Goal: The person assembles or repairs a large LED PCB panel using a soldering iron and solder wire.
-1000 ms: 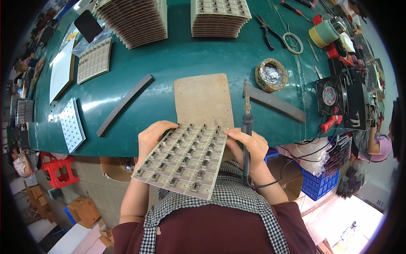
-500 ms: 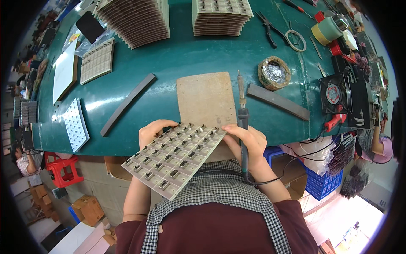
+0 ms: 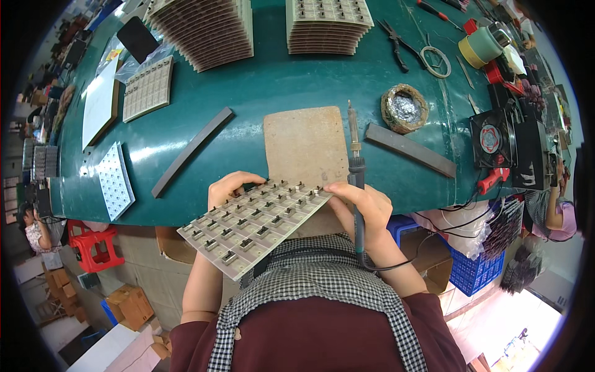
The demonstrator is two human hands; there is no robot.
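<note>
Electronics workshop: soldering iron [image 3: 357,170], stacked circuit boards [image 3: 204,34], apparently solder pot [image 3: 388,113].

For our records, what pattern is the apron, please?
The apron is black-and-white checked; see head view.

Glossy tabletop [image 3: 297,80], matt panel [image 3: 253,225], metal-tipped soldering iron [image 3: 357,180], rough-rimmed pot [image 3: 387,113], plastic stool [image 3: 87,242], cloth apron [image 3: 310,286]

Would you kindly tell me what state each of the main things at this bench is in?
Pale rectangular panel with small black parts: tilted, held by the left hand and right hand.
Grey pen-shaped soldering iron: in the right hand, tip pointing forward.
Tan square board: lying flat.
Black pliers: lying with handles spread.
Round brown container: uncovered, silvery inside.
Two stacks of pale panels: upright.
Black square fan: upright; spinning unclear.
</note>
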